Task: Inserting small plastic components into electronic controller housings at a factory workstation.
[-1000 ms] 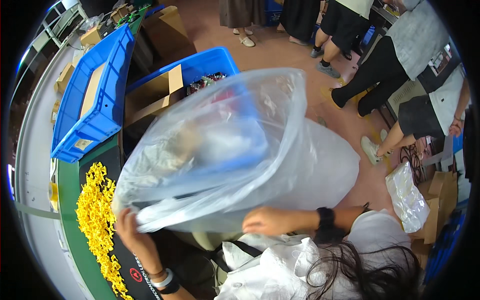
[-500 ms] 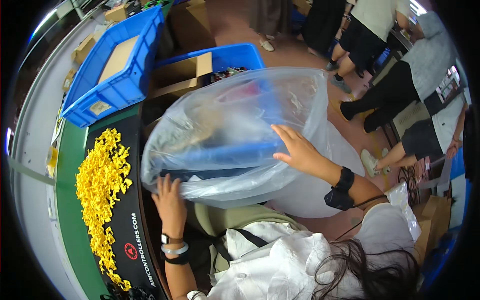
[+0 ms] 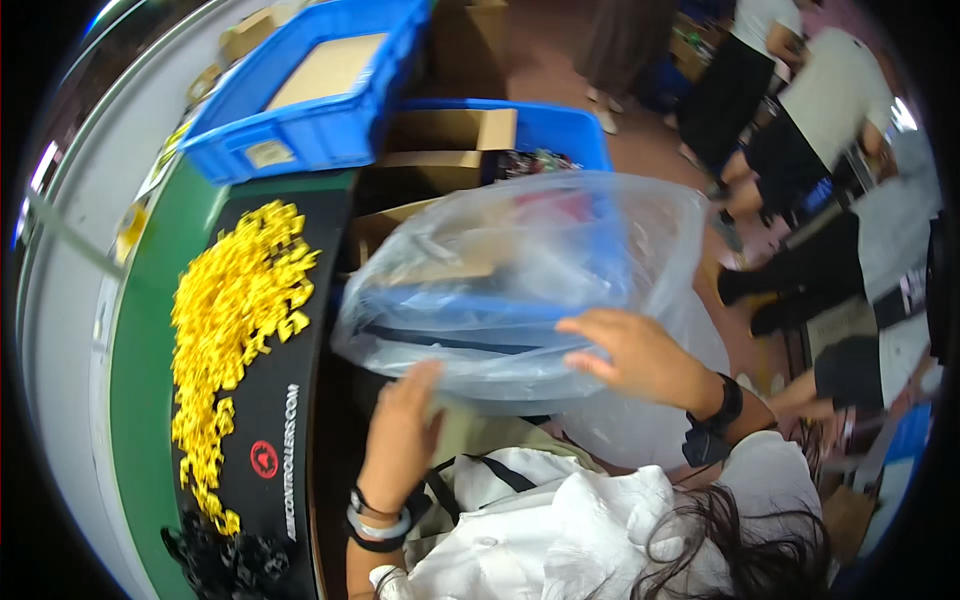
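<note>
A large clear plastic bag [image 3: 480, 385] lies wide-mouthed in front of my lap, its film bulging toward the far side. My left hand [image 3: 403, 425] is at the bag's near left edge, fingers stretched out and slightly blurred. Whether it touches the film I cannot make out. Over the near right part of the bag is my right hand [image 3: 635, 350], its thumb and fingers apart and pointing left, with nothing seen between them. Through the film show blue and brown shapes of the containers behind it.
On the left, a heap of small yellow pieces [image 3: 235, 310] covers a black mat [image 3: 290, 400] on a green table [image 3: 145, 400]. Black items [image 3: 230, 560] lie nearby. Beyond stand a blue crate [image 3: 310, 145], a cardboard box [image 3: 495, 130] and a blue bin [image 3: 565, 120]. Several people stand at the right.
My left hand has moved right along the bag's near edge. My right hand has come lower, nearer that edge. The whole view has shifted, with table and crates now further right.
</note>
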Motion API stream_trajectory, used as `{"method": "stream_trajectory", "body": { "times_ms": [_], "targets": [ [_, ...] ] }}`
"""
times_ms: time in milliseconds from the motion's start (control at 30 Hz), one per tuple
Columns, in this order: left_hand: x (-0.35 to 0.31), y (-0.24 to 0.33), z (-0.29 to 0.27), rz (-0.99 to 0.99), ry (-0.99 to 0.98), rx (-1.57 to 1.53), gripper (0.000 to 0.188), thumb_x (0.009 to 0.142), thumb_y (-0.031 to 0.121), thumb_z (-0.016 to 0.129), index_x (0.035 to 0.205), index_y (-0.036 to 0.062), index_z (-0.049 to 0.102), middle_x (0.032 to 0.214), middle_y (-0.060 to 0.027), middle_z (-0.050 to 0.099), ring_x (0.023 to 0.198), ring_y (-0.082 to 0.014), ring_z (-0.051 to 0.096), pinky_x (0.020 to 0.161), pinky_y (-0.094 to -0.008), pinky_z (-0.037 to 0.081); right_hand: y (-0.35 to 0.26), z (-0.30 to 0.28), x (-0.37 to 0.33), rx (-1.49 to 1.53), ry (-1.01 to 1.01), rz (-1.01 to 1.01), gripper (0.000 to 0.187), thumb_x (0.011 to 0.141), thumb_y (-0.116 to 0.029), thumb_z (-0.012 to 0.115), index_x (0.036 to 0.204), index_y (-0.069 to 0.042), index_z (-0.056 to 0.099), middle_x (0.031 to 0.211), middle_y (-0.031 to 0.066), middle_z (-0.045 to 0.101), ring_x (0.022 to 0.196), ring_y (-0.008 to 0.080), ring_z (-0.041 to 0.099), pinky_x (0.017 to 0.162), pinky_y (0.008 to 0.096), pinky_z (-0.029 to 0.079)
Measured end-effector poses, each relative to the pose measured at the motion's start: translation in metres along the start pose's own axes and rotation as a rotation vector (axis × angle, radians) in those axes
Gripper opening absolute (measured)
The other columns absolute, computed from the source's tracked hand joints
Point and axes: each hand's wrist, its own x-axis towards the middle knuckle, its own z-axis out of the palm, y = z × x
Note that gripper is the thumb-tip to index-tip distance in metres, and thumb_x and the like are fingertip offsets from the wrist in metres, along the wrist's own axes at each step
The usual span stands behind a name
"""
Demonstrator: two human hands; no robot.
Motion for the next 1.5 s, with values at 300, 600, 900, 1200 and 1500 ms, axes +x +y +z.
{"method": "stream_trajectory", "body": {
  "times_ms": [300,600,900,1200,1500],
  "targets": [
    [-0.107,0.033,-0.057,-0.137,0.112,-0.322,0.048,0.08,0.009,0.066,0.125,0.004,0.051,0.12,-0.0163,0.057,0.108,-0.0325,0.055,0.092,-0.0375,0.044,-0.178,0.02,0.133,-0.015,-0.222,-0.978,0.018,0.084,-0.019,0.06,0.096,-0.005,0.059,0.082,0.0109,0.06,0.078,0.0294,0.061,0.069,0.0383,0.048],
    [-0.234,0.034,-0.085,-0.49,0.694,-0.058,0.044,0.073,0.007,0.072,0.115,0.0022,0.058,0.112,-0.0152,0.061,0.107,-0.032,0.057,0.093,-0.0361,0.045,-0.296,0.191,0.23,-0.389,-0.242,-0.817,0.026,0.082,-0.024,0.063,0.096,-0.002,0.058,0.094,0.0163,0.06,0.089,0.0341,0.06,0.074,0.0439,0.049],
    [-0.219,-0.026,-0.09,-0.733,0.502,0.533,0.056,0.067,0.02,0.075,0.118,0.0084,0.055,0.099,-0.0061,0.057,0.089,-0.0212,0.054,0.077,-0.0353,0.036,-0.37,0.226,0.23,-0.239,-0.09,-1.155,0.022,0.079,-0.018,0.065,0.096,-0.004,0.063,0.093,0.0115,0.058,0.092,0.0292,0.056,0.075,0.0401,0.049],
    [-0.246,-0.024,-0.147,-0.528,1.326,-0.766,0.022,0.083,0.003,0.065,0.104,-0.0012,0.061,0.094,-0.0056,0.065,0.08,-0.014,0.061,0.075,-0.0239,0.047,-0.418,0.298,0.283,-0.136,-0.388,-1.182,0.014,0.072,-0.003,0.059,0.085,0.0,0.063,0.084,0.0178,0.065,0.084,0.0363,0.061,0.074,0.0449,0.049],
    [-0.274,-0.044,-0.15,0.007,1.637,-1.454,0.034,0.085,-0.001,0.058,0.116,0.0118,0.05,0.119,-0.0109,0.055,0.117,-0.0262,0.051,0.102,-0.0453,0.04,-0.418,0.2,0.215,0.769,-0.778,-0.68,0.018,0.087,-0.011,0.059,0.099,0.002,0.063,0.086,0.0048,0.06,0.08,0.0091,0.054,0.071,0.0236,0.043]
  ]
}}
